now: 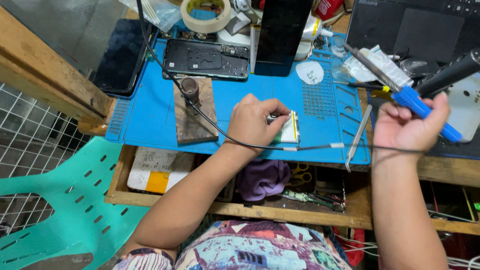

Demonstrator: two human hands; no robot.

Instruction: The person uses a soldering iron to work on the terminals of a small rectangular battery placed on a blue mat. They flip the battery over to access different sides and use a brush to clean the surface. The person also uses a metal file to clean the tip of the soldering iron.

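On the blue work mat [150,117], the left hand [255,122] pinches a small white component [290,127] flat against the surface, while the right hand [407,127], fingers clenched, grips a blue-handled soldering iron [417,102] above the mat's right edge.

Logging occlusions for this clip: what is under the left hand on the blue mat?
Under the left hand lies a small flat part with white and green edges, resting on the blue mat. Only its right end shows; the rest is covered by the fingers.
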